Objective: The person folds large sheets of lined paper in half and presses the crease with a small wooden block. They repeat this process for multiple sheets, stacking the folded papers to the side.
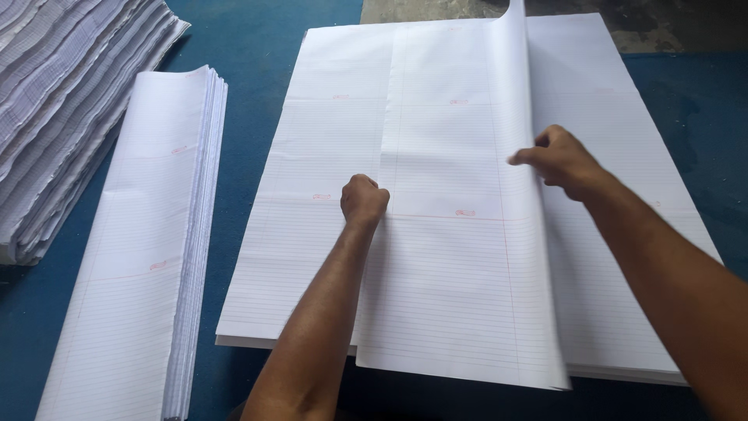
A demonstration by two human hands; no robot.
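A big stack of large white ruled paper sheets [312, 234] lies flat on a blue surface in front of me. The top sheet [460, 265] is folded over toward the left, its fold rising as a curved ridge down the right-middle. My left hand [363, 199] is a closed fist pressing down near the folded sheet's left edge. My right hand [561, 160] pinches the raised fold of that sheet between thumb and fingers.
A narrow pile of folded ruled sheets [148, 234] lies to the left on the blue surface [257, 54]. A taller, rough-edged heap of paper [54, 101] fills the far left corner. Grey floor [670, 23] shows at the top right.
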